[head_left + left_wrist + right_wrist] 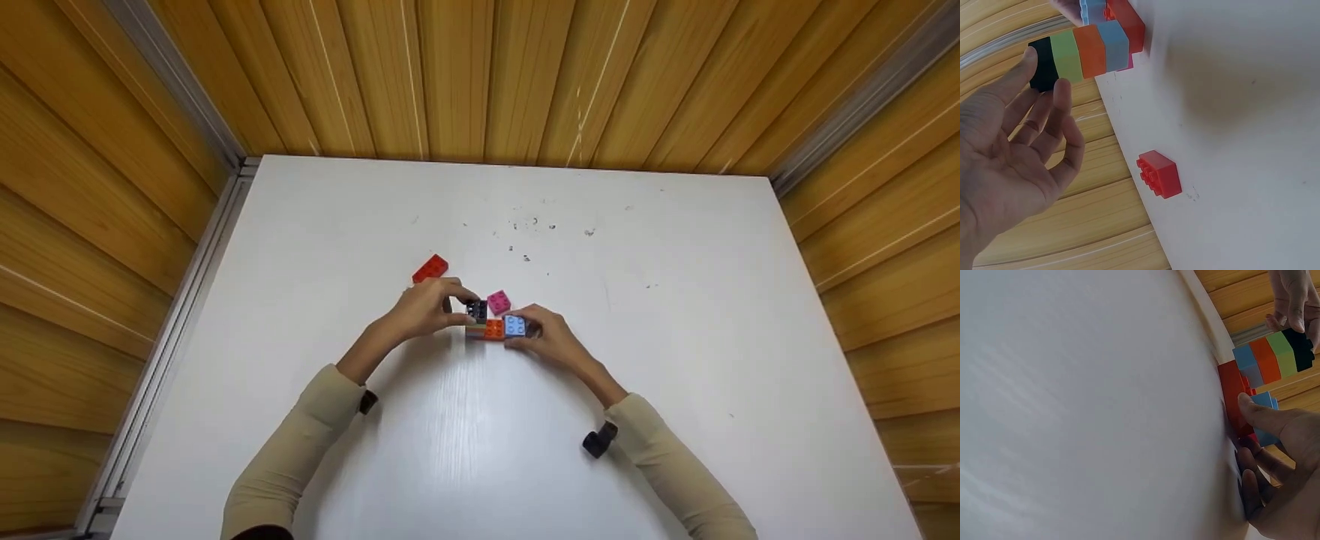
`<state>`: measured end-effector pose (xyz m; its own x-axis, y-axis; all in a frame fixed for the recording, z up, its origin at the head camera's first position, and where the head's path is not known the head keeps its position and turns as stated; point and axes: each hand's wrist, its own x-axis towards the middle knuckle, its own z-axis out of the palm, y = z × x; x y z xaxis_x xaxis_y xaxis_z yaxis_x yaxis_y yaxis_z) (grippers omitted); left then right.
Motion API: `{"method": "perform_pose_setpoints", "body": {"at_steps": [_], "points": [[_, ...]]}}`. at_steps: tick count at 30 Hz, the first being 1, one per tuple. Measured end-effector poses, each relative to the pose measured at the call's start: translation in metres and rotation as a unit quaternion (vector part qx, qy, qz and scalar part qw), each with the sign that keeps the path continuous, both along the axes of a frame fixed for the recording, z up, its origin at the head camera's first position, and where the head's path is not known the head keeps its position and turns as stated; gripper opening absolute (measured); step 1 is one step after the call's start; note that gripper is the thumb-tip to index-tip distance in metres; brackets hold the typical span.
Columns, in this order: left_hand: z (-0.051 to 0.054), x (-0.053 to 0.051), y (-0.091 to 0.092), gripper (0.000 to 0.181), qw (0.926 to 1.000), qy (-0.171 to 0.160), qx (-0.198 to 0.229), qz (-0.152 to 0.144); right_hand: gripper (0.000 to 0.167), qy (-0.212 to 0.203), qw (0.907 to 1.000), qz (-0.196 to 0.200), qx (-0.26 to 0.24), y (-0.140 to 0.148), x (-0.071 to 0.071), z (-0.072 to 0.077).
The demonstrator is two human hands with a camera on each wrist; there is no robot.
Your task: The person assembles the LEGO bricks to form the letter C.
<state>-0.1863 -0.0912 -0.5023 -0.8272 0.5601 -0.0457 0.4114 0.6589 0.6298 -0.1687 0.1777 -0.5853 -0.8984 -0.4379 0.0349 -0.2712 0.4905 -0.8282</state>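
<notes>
My left hand pinches the black toy brick between thumb and fingers. That brick tops a stack with a lime green brick, an orange brick and a grey-blue brick beneath. The stack stands at one end of a longer orange-red brick; whether it is fully pressed down I cannot tell. At the other end sits a light blue brick with studs up. My right hand grips this end, its thumb against the orange-red brick's side and its fingers behind.
A pink brick lies just behind the build. Farther left, past my left hand, is a loose red brick. The white table has dark scuffs towards its back, and wood-patterned panels enclose it.
</notes>
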Motion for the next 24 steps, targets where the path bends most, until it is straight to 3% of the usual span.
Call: {"method": "perform_pose_setpoints", "body": {"at_steps": [6,17,24], "points": [[0.004,0.001,0.003,0.037,0.9997,0.007,-0.024,0.001,0.048,-0.011,0.9999,-0.004,-0.003,0.000,0.001,0.000],[-0.006,0.006,0.000,0.036,0.9999,-0.010,0.012,0.004,0.049,-0.012,0.9999,-0.003,0.002,0.000,0.008,-0.004],[-0.006,0.000,-0.003,0.037,0.9991,-0.019,0.037,0.010,0.048,-0.009,0.9999,-0.003,0.009,-0.001,0.003,0.001]]}}
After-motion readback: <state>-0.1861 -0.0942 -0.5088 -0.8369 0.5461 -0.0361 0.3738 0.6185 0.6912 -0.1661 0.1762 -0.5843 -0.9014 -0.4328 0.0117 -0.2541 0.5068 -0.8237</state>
